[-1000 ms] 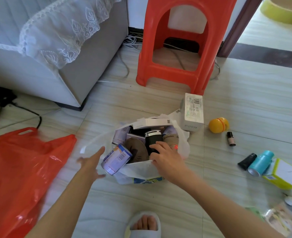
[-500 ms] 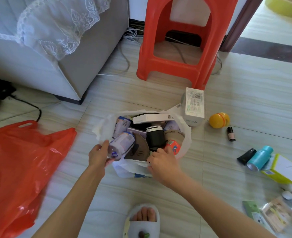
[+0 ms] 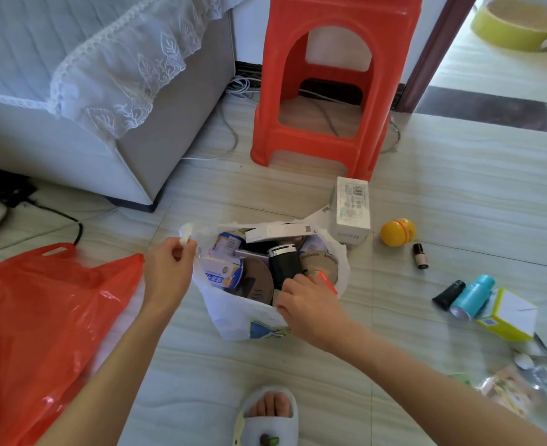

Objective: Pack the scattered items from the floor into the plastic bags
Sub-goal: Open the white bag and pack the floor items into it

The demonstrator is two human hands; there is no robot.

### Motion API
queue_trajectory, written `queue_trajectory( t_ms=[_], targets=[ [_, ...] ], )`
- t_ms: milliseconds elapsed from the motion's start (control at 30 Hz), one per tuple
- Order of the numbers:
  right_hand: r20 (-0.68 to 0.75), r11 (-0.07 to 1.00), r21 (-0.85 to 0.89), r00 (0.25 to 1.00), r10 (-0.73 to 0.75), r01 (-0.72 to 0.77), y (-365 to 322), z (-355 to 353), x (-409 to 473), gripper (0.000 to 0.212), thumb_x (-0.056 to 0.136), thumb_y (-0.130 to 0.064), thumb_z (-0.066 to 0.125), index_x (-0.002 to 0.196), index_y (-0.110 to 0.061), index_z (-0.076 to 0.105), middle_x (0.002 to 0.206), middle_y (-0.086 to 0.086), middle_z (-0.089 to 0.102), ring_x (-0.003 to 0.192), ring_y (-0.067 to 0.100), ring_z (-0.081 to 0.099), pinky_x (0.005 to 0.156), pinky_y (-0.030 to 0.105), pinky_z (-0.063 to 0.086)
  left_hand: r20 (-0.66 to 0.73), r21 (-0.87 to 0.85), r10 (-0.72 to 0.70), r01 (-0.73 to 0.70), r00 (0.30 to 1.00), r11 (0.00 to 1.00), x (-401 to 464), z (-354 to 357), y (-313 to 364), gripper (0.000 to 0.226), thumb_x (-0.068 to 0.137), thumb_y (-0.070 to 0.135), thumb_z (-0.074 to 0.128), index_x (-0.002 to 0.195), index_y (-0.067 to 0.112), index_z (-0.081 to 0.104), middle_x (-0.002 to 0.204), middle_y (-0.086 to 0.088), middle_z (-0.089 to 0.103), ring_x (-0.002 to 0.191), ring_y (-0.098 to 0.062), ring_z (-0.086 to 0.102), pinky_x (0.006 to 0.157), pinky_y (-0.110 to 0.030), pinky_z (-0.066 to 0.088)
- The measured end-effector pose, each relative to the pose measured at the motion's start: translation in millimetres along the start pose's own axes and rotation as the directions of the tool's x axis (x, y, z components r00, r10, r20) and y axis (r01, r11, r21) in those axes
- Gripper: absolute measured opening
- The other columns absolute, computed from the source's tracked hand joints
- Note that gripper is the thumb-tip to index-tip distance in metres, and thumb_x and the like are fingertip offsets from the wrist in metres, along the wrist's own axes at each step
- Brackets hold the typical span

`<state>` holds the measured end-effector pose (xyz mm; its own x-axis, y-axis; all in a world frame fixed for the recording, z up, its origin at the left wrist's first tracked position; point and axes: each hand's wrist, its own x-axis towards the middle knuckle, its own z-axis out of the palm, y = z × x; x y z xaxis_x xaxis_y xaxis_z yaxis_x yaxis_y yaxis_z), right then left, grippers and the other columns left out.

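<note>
1. Two hands are on the white bag (image 3: 233, 313): my left hand (image 3: 169, 268) pinches its handle (image 3: 186, 235) and lifts it at the bag's left rim, while my right hand (image 3: 304, 300) curls its fingers over the near right rim, right beside a small red box (image 3: 325, 278). Whether the right hand grips the plastic or the box, I cannot tell.
2. The white bag stands on the floor (image 3: 458, 194) between my arms, mouth up and nearly full: a black jar (image 3: 283, 262), a blue-and-white can (image 3: 222, 272), a brown round lid (image 3: 257, 281) and a flat white box (image 3: 278, 231) crowd the top.
3. I judge the step in hand to be gathering this bag's mouth, since little room is left inside.
4. The red bag (image 3: 40, 333) lies slack on the floor to my left, just beside the white one, and looks empty.
5. Still scattered to my right: a tall white box (image 3: 352, 210) touching the white bag's far corner, a yellow ball (image 3: 397, 231), a small dark bottle (image 3: 420, 255), a black tube (image 3: 449, 294), a teal bottle (image 3: 473, 296), a yellow-and-white box (image 3: 507, 313) and some packets (image 3: 507, 391) near the frame edge.
6. The next move calls for finding the second handle with my right hand, then opening the red bag for the remaining things.
</note>
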<state>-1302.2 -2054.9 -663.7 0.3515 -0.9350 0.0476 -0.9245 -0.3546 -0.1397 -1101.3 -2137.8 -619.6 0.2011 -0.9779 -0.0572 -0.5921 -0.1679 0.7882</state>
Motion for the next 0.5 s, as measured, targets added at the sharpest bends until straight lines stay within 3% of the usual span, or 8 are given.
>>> queue_trajectory(
  t_ms=[67,133,200,267,333,400,433,500],
  targets=[
    [-0.222,0.998,-0.057,0.975,0.027,-0.041,7.0,-12.5,3.1,0.014,0.059,-0.015,0.073,0.072,-0.019,0.068,0.07,0.0,0.062,0.065,0.023,0.059,0.065,0.031,0.041,-0.046,0.037,0.032,-0.031,0.998,0.999,-3.3,-1.9,3.9,0.016,0.09,0.018,0.056,0.079,0.006,0.059,0.077,-0.006,0.059,0.073,-0.019,0.052,0.057,-0.024,0.029],
    [-0.421,0.983,-0.126,0.904,0.071,-0.136,19.1,-31.6,7.3,0.024,0.066,-0.012,0.068,0.09,-0.016,0.067,0.088,0.004,0.066,0.083,0.026,0.058,0.08,0.037,0.036,-0.05,0.053,0.042,-0.04,0.998,0.998,0.8,-3.4,3.6,0.018,0.089,0.02,0.057,0.086,0.004,0.063,0.09,-0.011,0.059,0.079,-0.018,0.051,0.07,-0.022,0.033],
    [-0.482,0.944,-0.168,0.859,0.173,-0.285,30.8,-47.7,10.9,0.039,0.069,-0.014,0.069,0.107,-0.014,0.06,0.106,0.008,0.064,0.099,0.027,0.052,0.085,0.04,0.034,-0.019,0.044,0.056,-0.055,0.998,0.998,4.9,-3.1,4.5,0.024,0.089,0.024,0.057,0.092,0.002,0.066,0.098,-0.013,0.061,0.085,-0.019,0.055,0.077,-0.028,0.041],
    [-0.401,0.874,-0.098,0.822,0.403,-0.476,40.8,-58.4,12.6,0.055,0.071,-0.022,0.073,0.121,-0.01,0.053,0.12,0.012,0.059,0.109,0.032,0.052,0.087,0.045,0.04,0.037,-0.031,0.017,-0.016,0.999,0.999,3.9,-1.0,10.3,0.022,0.089,0.022,0.057,0.093,0.003,0.066,0.093,-0.009,0.063,0.086,-0.019,0.057,0.076,-0.028,0.042],
    [-0.133,0.766,0.125,0.754,0.643,-0.63,47.7,-62.9,13.8,0.051,0.081,-0.027,0.066,0.125,-0.006,0.051,0.126,0.014,0.055,0.112,0.032,0.051,0.09,0.045,0.042,0.088,-0.123,-0.062,0.073,0.994,0.99,2.0,2.2,17.8,0.018,0.09,0.02,0.056,0.089,0.004,0.064,0.084,-0.007,0.062,0.078,-0.017,0.053,0.064,-0.023,0.039],
    [0.125,0.547,0.493,0.678,0.725,-0.676,51.2,-73.6,16.5,0.025,0.089,-0.023,0.055,0.104,-0.004,0.064,0.107,0.013,0.065,0.094,0.023,0.057,0.08,0.033,0.043,0.123,-0.194,-0.115,0.137,0.986,0.971,5.0,3.3,22.8,0.015,0.09,0.018,0.056,0.086,0.005,0.064,0.076,-0.006,0.059,0.072,-0.016,0.051,0.064,-0.021,0.04],
    [0.21,0.404,0.666,0.678,0.704,-0.626,52.2,-78.5,17.9,0.021,0.09,-0.019,0.054,0.085,-0.004,0.067,0.089,0.011,0.068,0.08,0.016,0.06,0.072,0.029,0.043,0.137,-0.234,-0.128,0.158,0.982,0.959,8.5,2.2,24.8,0.014,0.089,0.017,0.056,0.086,0.007,0.065,0.073,-0.004,0.059,0.073,-0.017,0.052,0.07,-0.024,0.042],
    [0.236,0.205,0.85,0.698,0.676,-0.485,53.6,-89.6,22.5,0.028,0.089,-0.014,0.056,0.062,-0.01,0.062,0.062,0.002,0.061,0.055,0.002,0.056,0.061,0.021,0.041,0.149,-0.297,-0.117,0.157,0.982,0.942,17.3,-2.4,32.6,0.011,0.089,0.015,0.057,0.084,0.011,0.066,0.072,-0.001,0.059,0.075,-0.017,0.054,0.08,-0.03,0.044]
  ],
)
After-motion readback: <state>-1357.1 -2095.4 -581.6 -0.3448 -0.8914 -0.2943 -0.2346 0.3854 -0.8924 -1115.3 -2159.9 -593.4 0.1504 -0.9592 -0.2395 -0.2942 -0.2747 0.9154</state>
